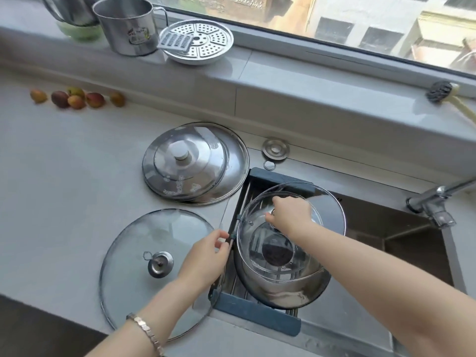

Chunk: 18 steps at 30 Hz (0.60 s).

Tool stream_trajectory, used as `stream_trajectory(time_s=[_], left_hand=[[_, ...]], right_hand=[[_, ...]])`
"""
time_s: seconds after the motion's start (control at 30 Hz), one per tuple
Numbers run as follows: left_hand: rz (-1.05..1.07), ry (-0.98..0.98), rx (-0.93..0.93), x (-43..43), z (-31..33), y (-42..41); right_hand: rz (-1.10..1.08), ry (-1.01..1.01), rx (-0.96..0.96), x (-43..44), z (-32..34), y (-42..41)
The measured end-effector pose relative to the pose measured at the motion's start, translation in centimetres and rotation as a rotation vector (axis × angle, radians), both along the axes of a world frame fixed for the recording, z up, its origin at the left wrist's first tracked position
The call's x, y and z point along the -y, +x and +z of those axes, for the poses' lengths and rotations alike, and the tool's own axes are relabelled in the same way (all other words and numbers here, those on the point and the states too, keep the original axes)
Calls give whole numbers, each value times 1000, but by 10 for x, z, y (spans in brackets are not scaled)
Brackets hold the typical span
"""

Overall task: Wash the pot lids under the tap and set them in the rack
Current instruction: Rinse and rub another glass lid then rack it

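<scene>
Partly hidden: the right hand [292,215] covers the knob of the glass lid [279,235] it grips, so the knob's shape can't be told. That lid is round, clear, metal-rimmed, tilted over other lids in the rack [257,318] at the sink's left end. Left hand [206,256] pinches the rack's side rail, fingers closed on it. Large flat glass lid [144,251] lies on the counter under that wrist; two stacked steel lids [195,161] sit behind. Tap [435,202] cut off at right.
</scene>
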<state>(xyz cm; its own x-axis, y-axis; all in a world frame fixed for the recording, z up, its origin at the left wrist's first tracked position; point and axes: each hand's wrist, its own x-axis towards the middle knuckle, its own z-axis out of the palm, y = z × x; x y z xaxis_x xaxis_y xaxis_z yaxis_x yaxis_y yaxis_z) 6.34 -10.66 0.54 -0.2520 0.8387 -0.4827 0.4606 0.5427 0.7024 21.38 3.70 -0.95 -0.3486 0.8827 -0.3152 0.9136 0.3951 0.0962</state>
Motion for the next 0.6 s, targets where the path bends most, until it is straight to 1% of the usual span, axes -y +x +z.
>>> stream_trajectory(time_s=[0.07, 0.13, 0.17, 0.2, 0.23, 0.3, 0.33, 0.37, 0.43, 0.47, 0.53, 0.6], left_hand=[[0, -20, -11, 0, -5, -2], [-15, -31, -29, 1, -8, -2], [-48, -39, -84, 2, -9, -3], [-103, -60, -191, 3, -11, -5], [-176, -92, -359, 4, -11, -9], [-343, -219, -718, 6, -9, -19], [-391, -314, -821, 7, -8, -26], [-411, -414, -882, 8, -7, -32], [-389, -576, -906, 11, -8, -45], [-368, -621, -894, 13, -9, -50], [-338, -635, -847, 15, -12, -58], [-348, -598, -823, 15, -15, -61]], right_hand=[[-43, -16, -54, 1, -5, 2], [-106, -74, -141, -1, -6, 9], [-130, -119, -193, -2, -4, 14], [-143, -171, -243, -3, -2, 19], [-147, -216, -281, -3, 2, 24], [-122, -239, -283, 0, 10, 31], [-102, -212, -269, 3, 15, 34], [-87, -178, -277, 6, 19, 35], [-83, -153, -362, 16, 27, 37], [-84, -165, -410, 22, 31, 37], [-64, -198, -467, 36, 36, 37], [-47, -228, -491, 48, 38, 36]])
